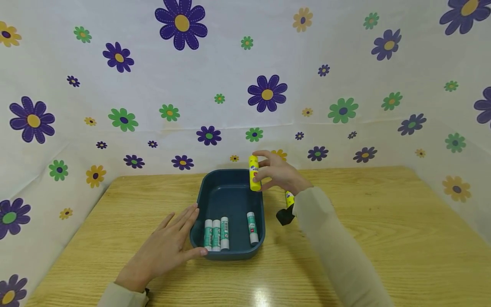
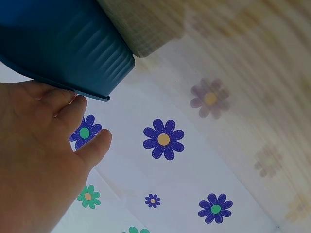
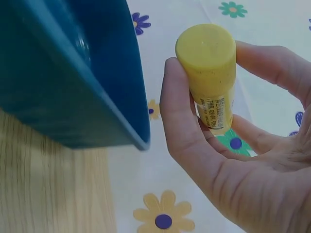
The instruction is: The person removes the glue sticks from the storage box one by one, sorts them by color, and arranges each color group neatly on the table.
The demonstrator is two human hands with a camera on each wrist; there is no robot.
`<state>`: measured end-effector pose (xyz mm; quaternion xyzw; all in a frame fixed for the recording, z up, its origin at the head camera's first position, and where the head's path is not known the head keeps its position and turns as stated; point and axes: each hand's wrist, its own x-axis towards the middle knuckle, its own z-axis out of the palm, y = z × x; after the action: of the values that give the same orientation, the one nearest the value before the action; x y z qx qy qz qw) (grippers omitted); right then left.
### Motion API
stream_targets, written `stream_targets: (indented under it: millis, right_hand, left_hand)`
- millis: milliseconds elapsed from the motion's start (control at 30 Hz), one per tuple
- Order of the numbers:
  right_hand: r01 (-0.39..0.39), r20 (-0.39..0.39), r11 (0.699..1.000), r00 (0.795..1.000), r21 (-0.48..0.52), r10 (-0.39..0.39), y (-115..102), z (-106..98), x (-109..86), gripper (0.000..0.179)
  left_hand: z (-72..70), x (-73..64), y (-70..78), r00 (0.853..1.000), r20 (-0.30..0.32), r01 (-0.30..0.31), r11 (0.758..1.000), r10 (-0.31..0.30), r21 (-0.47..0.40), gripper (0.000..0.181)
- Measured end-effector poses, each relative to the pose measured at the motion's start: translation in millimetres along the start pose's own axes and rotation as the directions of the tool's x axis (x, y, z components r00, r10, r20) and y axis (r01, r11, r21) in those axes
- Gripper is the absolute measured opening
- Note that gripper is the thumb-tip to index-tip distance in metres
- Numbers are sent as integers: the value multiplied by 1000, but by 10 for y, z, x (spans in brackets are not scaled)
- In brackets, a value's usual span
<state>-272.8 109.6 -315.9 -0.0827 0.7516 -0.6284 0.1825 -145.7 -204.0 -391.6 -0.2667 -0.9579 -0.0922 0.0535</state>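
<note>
Cloth (image 1: 122, 89) printed with flowers stood behind the surface (image 1: 130, 200), along its left, far and right edges. Towards the left edge, the left hand (image 1: 165, 245) lay spread, its fingers nearly straight against the left side of a dark blue container (image 1: 239, 256) and its thumb at the container's near left corner; it gripped nothing. The container sat mid-surface, reaching close to the far edge. Inside, three white-and-green glue sticks (image 1: 216, 234) lay side by side in the near left corner, and a lone white-and-green stick (image 1: 252, 228) lay by the right wall, near the near right corner. By the far right corner, the right hand (image 1: 283, 172) was partly closed, pinching a yellow glue stick (image 1: 253, 170) roughly upright between thumb and fingers, raised off the surface. Further right, another yellow stick (image 1: 289, 198) showed partly, hidden by the right sleeve (image 1: 333, 238).
</note>
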Motion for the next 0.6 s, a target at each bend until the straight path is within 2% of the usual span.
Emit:
stream_targets:
  millis: [267,600]
  right_hand:
    - [-2,-21,996,1000,-92,0,57,-161,-69,88]
    - [-3,-28,991,1000,-134,-1,144,-401,-162,88]
  left_hand:
    - [-4,4,7,1000,4,-2,1000,2,3,97]
    - [-15,-2,11,1000,2,0,1000,0,15,96]
